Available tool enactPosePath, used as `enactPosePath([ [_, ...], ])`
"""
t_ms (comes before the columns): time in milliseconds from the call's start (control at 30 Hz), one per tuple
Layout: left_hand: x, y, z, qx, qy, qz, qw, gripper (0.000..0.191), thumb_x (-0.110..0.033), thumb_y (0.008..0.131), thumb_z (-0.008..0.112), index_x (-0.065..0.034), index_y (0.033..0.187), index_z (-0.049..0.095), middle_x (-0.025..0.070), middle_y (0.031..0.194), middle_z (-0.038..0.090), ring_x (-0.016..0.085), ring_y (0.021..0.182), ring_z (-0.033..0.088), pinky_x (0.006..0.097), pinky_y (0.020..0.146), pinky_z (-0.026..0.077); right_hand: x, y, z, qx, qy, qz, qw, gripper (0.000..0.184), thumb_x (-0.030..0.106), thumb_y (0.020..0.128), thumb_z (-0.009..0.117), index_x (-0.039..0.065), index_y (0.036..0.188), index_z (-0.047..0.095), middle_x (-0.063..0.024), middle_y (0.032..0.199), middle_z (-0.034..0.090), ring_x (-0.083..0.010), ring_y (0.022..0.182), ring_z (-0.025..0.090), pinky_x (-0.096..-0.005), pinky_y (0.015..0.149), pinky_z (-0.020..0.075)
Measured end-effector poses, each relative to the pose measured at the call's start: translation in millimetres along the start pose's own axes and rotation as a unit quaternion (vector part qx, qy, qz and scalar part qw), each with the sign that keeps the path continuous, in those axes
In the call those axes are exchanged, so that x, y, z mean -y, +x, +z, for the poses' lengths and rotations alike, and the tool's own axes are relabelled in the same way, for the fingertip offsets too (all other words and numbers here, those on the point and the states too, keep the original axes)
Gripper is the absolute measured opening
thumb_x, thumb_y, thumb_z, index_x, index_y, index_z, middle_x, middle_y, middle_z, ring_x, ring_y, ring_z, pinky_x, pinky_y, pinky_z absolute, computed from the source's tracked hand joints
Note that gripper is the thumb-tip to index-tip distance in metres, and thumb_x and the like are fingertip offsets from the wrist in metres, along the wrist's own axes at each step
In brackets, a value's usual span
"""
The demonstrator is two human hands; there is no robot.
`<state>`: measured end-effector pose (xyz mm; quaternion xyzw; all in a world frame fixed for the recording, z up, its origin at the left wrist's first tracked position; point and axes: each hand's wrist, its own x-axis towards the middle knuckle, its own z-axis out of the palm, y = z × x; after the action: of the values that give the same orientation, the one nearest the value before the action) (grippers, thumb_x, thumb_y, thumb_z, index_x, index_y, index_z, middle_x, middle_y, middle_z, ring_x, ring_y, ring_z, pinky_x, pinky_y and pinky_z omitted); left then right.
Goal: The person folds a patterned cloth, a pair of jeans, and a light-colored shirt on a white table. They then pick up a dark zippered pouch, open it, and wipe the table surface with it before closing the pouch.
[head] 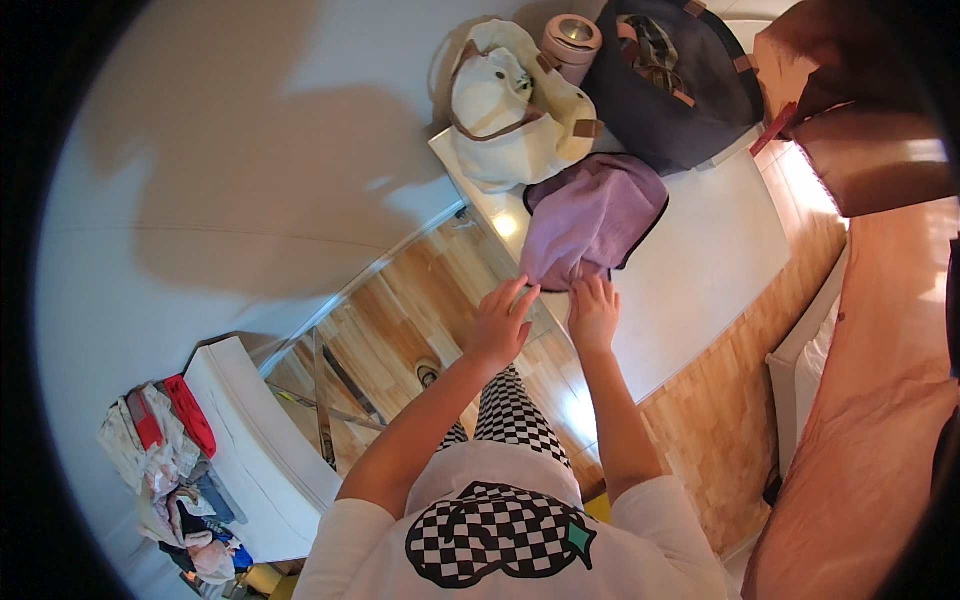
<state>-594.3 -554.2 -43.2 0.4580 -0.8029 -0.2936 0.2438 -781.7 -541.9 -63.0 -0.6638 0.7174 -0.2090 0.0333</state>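
A purple cloth item point(589, 206) with black edging lies bunched on a white tabletop point(697, 255); its folds hide what kind of item it is. At its near edge, my right hand point(594, 315) has its fingers on the fabric, which puckers there. My left hand point(499, 326) is beside it to the left, fingers apart, its fingertips at the cloth's near left corner. Just beyond the cloth sits a cream fabric bag point(499, 154) with brown trim, slumped and partly against the purple fabric.
A pink lidded flask point(574, 45) stands behind the cream bag. Next to it is a dark fabric bag point(667, 105) with items inside. Clothes point(169, 450) are piled on a white surface point(259, 450) at left. Orange-pink fabric point(877, 405) spreads along the right.
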Motion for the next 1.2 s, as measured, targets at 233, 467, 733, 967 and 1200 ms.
enactPosePath([
  [233, -12.7, 23.7, 13.6, -0.009, 0.081, 0.109, 0.991, 0.033, -0.007, 0.076, 0.067, -0.0088, 0.108, 0.059, 0.0099, 0.131, 0.052, 0.030, 0.127, 0.043, 0.0476, 0.102, 0.036, -10.1, -33.8, -56.0, 0.013, 0.273, 0.132, 0.953, 0.006, 0.006, 0.089, 0.059, 0.004, 0.095, 0.062, -0.0121, 0.083, 0.064, -0.0315, 0.074, 0.057, -0.0388, 0.069, 0.0446],
  [467, -52.1, 29.9, -1.1, -0.018, -0.096, 0.059, 0.993, 0.033, 0.003, 0.068, 0.062, -0.0064, 0.100, 0.060, 0.0095, 0.105, 0.063, 0.031, 0.105, 0.057, 0.0453, 0.096, 0.041, -17.6, -24.0, -163.4, 0.125, 0.346, 0.227, 0.901, 0.018, 0.003, 0.078, 0.075, 0.001, 0.093, 0.065, -0.0055, 0.068, 0.061, -0.0081, 0.064, 0.053, -0.0242, 0.057, 0.0415],
  [733, -44.3, 70.6, -31.8, -0.077, -0.091, 0.099, 0.988, 0.040, 0.008, 0.061, 0.062, -0.0038, 0.100, 0.063, 0.0102, 0.096, 0.063, 0.032, 0.093, 0.060, 0.0419, 0.082, 0.048, -9.6, 0.2, -236.0, 0.040, 0.223, 0.176, 0.958, 0.016, -0.010, 0.075, 0.065, 0.000, 0.088, 0.066, -0.0099, 0.075, 0.056, -0.0208, 0.070, 0.056, -0.0268, 0.064, 0.0439],
  [967, -44.4, 127.7, -98.6, -0.130, -0.141, 0.135, 0.972, 0.041, 0.012, 0.058, 0.064, -0.0037, 0.097, 0.066, 0.0105, 0.093, 0.065, 0.031, 0.089, 0.061, 0.0374, 0.079, 0.048, -25.4, 25.2, -265.0, -0.170, 0.149, 0.179, 0.958, 0.010, -0.007, 0.084, 0.060, -0.003, 0.092, 0.064, -0.0084, 0.087, 0.058, -0.0185, 0.081, 0.055, -0.0268, 0.074, 0.0438],
  [1200, -95.0, 193.8, -136.1, -0.188, -0.226, 0.148, 0.944, 0.020, 0.006, 0.074, 0.066, -0.0035, 0.091, 0.066, 0.0105, 0.087, 0.065, 0.028, 0.083, 0.062, 0.0347, 0.075, 0.048, -76.2, 52.4, -286.5, -0.234, 0.138, 0.229, 0.935, 0.010, 0.000, 0.090, 0.060, -0.002, 0.099, 0.065, -0.0042, 0.090, 0.064, -0.0094, 0.080, 0.057, -0.0210, 0.071, 0.0447],
])
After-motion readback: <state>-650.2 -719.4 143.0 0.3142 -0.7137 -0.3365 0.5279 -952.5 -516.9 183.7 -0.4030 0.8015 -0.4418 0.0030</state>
